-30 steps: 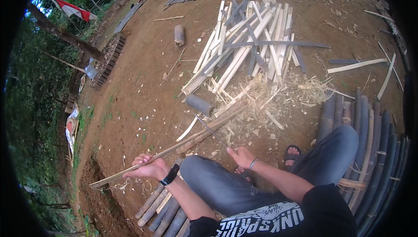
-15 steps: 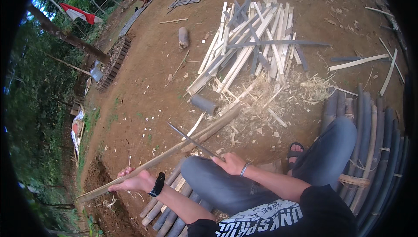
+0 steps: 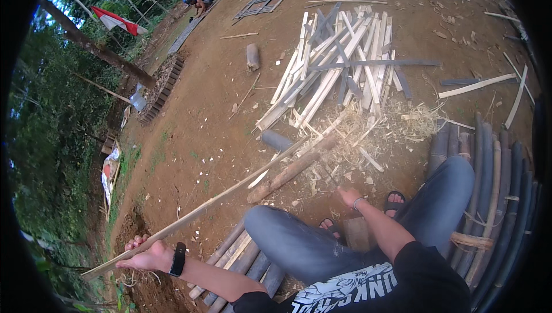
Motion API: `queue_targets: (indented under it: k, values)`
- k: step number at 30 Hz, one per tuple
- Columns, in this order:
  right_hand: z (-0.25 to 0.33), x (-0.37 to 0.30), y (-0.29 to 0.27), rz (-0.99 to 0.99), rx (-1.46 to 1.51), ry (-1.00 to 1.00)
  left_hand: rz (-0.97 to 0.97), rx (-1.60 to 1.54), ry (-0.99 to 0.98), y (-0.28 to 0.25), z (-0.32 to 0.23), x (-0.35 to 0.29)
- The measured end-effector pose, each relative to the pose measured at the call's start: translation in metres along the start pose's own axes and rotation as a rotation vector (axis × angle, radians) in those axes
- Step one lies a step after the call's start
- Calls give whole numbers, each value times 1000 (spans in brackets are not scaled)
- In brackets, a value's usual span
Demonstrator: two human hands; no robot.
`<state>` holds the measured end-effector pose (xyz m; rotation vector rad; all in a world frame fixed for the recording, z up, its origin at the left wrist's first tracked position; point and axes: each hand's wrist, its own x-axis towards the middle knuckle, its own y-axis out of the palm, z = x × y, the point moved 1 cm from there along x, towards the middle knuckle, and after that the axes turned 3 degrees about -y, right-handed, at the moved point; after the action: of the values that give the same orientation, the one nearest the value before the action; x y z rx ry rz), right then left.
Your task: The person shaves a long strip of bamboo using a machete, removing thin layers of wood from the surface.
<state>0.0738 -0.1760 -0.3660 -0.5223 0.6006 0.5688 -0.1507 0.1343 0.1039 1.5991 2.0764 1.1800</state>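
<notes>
A long, pale bamboo strip [image 3: 221, 196] slants across the view from lower left to the shavings. Near its lower end my left hand [image 3: 150, 254] grips it, palm turned up and fingers curled round the edge. My right hand [image 3: 348, 197] is closed on a knife, apart from the strip and over the ground in front of my feet. The knife's blade [image 3: 331, 177] is thin, dark and smeared by motion, so its outline is hard to make out. Below the strip lies a thick brown wooden pole [image 3: 287, 178].
A heap of split bamboo strips [image 3: 339, 65] lies ahead, with curly shavings [image 3: 397, 126] at its near side. Dark bamboo poles [image 3: 489, 198] are stacked at right, more poles [image 3: 244, 255] beneath me. Short dark bamboo piece [image 3: 276, 140] lies nearby. Another person [image 3: 199, 3] crouches far off.
My right hand has carried the knife right and forward, away from the bamboo strip it lay across. My left hand, with the strip, has shifted left and lower. The whole view has moved slightly.
</notes>
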Motion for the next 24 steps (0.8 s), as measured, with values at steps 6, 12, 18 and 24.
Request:
queue_targets:
  k: [6, 12, 18, 24]
  values:
    - [7, -9, 1, -239, 238, 31, 84, -34, 41, -10, -40, 35]
    - [28, 0, -16, -403, 408, -175, -42, 20, 49, -7, -11, 16]
    - [79, -39, -46, -256, 150, -333, -69, 89, -3, -16, 44, -6]
    - [102, -81, -18, 75, 62, -381, -108, 143, -33, -19, 86, -31]
